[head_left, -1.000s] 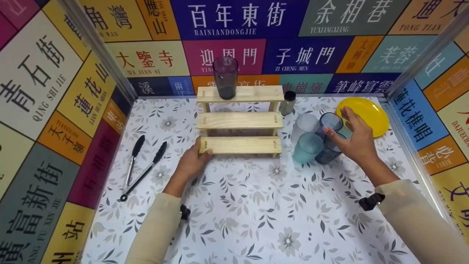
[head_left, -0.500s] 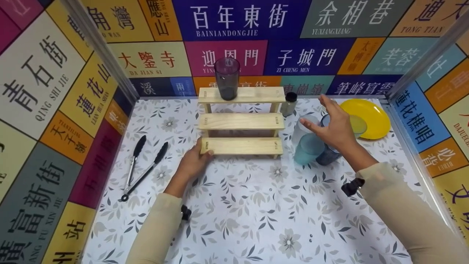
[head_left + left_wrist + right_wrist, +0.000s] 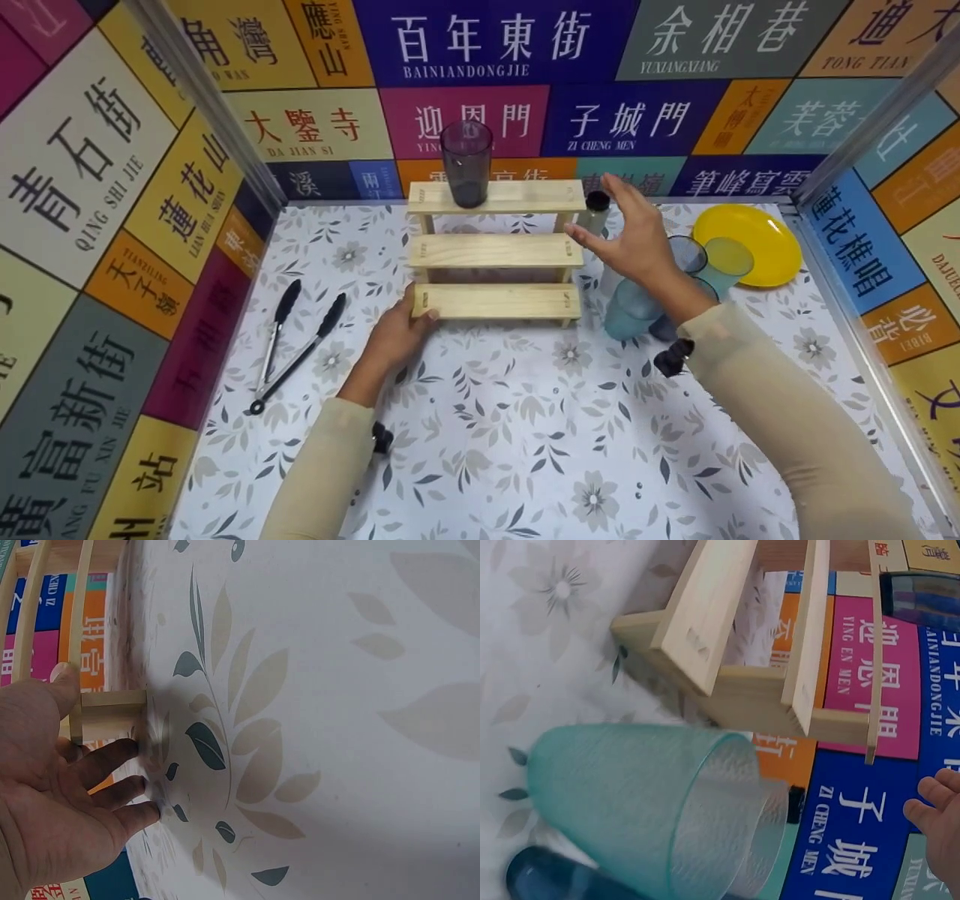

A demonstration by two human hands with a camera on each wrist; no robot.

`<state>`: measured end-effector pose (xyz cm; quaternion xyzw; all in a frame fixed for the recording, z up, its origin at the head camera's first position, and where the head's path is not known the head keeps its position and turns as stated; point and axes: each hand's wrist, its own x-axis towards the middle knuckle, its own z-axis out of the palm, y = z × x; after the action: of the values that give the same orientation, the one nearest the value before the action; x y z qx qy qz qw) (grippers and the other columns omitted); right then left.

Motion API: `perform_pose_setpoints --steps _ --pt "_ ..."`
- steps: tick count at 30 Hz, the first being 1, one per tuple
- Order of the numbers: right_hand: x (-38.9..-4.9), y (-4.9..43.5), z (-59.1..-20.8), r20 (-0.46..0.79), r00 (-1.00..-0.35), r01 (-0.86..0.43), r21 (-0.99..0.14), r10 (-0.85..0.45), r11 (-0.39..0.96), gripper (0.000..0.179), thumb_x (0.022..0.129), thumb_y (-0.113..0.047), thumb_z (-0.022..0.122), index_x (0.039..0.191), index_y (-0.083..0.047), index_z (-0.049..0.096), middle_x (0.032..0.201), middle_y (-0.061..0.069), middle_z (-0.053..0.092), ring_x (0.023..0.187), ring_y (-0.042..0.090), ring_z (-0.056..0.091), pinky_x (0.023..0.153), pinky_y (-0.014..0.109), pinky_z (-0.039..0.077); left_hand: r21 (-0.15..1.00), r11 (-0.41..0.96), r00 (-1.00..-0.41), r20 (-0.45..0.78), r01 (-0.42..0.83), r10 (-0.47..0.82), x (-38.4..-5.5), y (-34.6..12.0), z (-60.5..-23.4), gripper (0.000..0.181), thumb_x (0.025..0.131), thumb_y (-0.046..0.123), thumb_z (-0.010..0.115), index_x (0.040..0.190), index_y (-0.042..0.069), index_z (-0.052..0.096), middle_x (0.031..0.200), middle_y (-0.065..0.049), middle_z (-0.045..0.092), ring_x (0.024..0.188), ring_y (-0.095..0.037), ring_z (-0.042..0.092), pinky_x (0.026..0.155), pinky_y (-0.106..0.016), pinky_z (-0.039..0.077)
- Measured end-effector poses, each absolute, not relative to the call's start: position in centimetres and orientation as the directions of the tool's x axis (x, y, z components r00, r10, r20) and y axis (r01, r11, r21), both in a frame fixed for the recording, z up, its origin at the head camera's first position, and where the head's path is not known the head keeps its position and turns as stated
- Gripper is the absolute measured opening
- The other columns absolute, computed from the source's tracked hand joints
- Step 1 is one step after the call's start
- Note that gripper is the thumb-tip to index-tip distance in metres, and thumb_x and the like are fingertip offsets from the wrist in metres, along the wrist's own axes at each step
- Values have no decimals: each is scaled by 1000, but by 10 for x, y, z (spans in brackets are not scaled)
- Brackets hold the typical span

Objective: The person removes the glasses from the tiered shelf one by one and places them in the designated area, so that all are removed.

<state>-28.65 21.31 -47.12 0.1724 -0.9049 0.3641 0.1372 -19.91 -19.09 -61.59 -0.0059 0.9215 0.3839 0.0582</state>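
A three-tier wooden shelf point(image 3: 499, 302) stands mid-table. My left hand point(image 3: 391, 330) holds its lowest tier at the left end. In the left wrist view, the thumb of this left hand point(image 3: 67, 802) lies on the plank edge, fingers below it. A purple tumbler point(image 3: 466, 166) stands upright on the top tier. My right hand point(image 3: 636, 236) hovers, fingers spread and holding nothing, near a small black-capped bottle point(image 3: 596, 217) beside the shelf. Beneath that forearm cluster several tumblers: a teal one point(image 3: 628, 307), a blue one point(image 3: 688, 255) and a green one point(image 3: 727, 264); a frosted one is mostly hidden.
A yellow plate point(image 3: 780, 247) lies at the back right behind the tumblers. Tongs point(image 3: 328, 318) with black tips lie spread on the left of the flower-patterned tabletop point(image 3: 495, 450). Sign-printed panels enclose the table at the back and both sides.
My right hand has moved left from above the tumblers to near the black-capped bottle and the shelf's right end. My left hand stays on the shelf, and the tumblers stand as before.
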Motion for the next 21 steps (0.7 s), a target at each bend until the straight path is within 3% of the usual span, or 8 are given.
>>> perform_pose_setpoints --steps 9,16,21 --pt "-302 179 -465 368 -897 -433 -611 -246 662 101 94 -56 86 172 -12 39 169 17 51 154 40 52 127 62 43 713 700 -994 -100 -45 39 -199 -192 -619 87 112 54 59 177 8 23 166 -33 49 149 -57 52 126 -67 40" --pt "-310 151 -459 324 -911 -407 -614 -254 676 108 91 -67 83 174 -16 36 172 17 48 160 40 45 130 65 37 720 688 -990 -141 -88 20 -198 -190 -616 85 113 48 60 178 9 20 171 -28 45 156 -51 47 131 -62 36" --pt "-316 130 -452 327 -905 -421 -611 -271 670 108 92 -64 84 174 -13 37 169 17 52 157 39 49 129 63 39 713 696 -991 -136 -85 18 -199 -189 -614 84 113 48 60 177 9 22 170 -27 48 156 -48 49 130 -60 38"
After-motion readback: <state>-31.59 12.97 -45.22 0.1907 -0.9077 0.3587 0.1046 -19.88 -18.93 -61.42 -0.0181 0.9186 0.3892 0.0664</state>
